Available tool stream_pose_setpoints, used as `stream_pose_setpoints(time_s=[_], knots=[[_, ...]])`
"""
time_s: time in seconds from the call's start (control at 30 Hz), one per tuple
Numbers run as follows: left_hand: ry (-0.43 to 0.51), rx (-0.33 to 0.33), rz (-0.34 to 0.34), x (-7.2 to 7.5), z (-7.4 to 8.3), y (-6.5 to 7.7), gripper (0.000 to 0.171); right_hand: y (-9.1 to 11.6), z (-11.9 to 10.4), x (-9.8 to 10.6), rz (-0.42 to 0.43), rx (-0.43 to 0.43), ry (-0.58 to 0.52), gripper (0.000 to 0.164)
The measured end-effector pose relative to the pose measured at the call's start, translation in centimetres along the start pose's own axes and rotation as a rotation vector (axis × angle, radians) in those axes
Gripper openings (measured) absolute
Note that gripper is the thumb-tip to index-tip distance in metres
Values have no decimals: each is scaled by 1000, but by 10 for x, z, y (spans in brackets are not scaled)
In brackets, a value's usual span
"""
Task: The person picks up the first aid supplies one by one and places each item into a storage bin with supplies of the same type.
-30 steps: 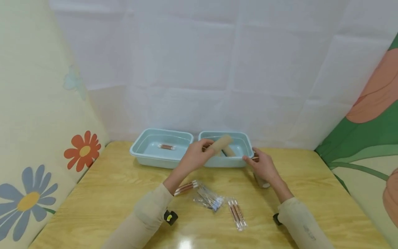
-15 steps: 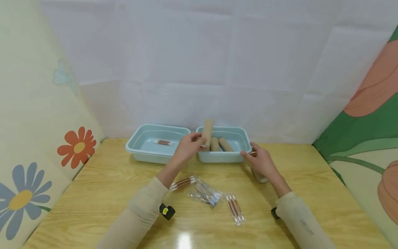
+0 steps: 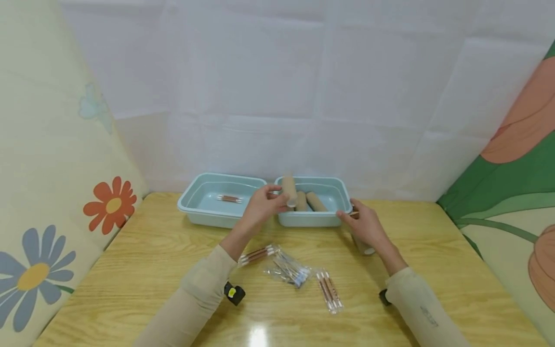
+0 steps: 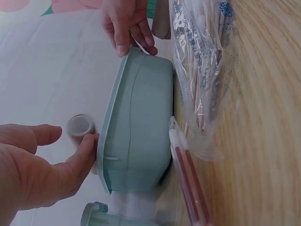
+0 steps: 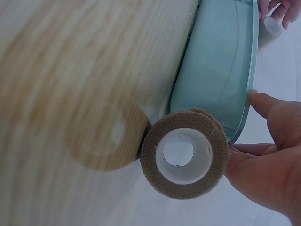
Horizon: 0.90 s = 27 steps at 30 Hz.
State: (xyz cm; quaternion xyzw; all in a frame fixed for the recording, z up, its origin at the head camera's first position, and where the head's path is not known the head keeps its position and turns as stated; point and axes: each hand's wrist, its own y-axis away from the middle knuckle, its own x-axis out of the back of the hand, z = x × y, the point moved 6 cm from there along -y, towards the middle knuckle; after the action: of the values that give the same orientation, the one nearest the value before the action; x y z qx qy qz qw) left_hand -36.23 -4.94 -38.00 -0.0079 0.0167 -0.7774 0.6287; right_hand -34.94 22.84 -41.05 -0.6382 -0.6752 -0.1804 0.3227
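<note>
My left hand (image 3: 262,205) is over the left end of the right blue plastic basin (image 3: 310,220). At its fingertips is a tan bandage roll (image 3: 289,191), tilted and slightly blurred. In the left wrist view my thumb is apart from this roll (image 4: 81,126), while other fingertips overlap its edge. Two similar rolls (image 3: 317,201) lie inside the basin. My right hand (image 3: 366,224) pinches the basin's right rim, thumb on top and fingers outside. Below that hand is another bandage roll (image 5: 183,153), with a white hollow core and its end facing the right wrist camera.
A second blue basin (image 3: 212,219) stands to the left, with a small pack of brown-and-white swabs (image 3: 230,198) inside. Nearer on the wooden table lie a clear bag of cotton swabs (image 3: 288,271) and two more swab packs (image 3: 329,291). White cloth hangs behind.
The roll at my left hand swung from slanting rightward to upright over the basin's left end, then tipped and dropped slightly, its end now toward the camera. My right hand stays on the rim.
</note>
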Motion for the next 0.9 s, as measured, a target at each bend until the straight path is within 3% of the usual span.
stream_pose_setpoints(time_s=[0.1,0.4,0.7,0.9], knots=[[-24,-13,-6,0,0,0,52,0,-1,0,2,13,2,66],[-242,-49,-3,-1,4,1,46,1,-2,-1,1,12,-14,62],[-414,-153,15,-3,13,5,36,1,0,0,3,-2,-14,63],[-471,-196,36,-3,15,6,32,-1,0,0,15,7,-14,62]])
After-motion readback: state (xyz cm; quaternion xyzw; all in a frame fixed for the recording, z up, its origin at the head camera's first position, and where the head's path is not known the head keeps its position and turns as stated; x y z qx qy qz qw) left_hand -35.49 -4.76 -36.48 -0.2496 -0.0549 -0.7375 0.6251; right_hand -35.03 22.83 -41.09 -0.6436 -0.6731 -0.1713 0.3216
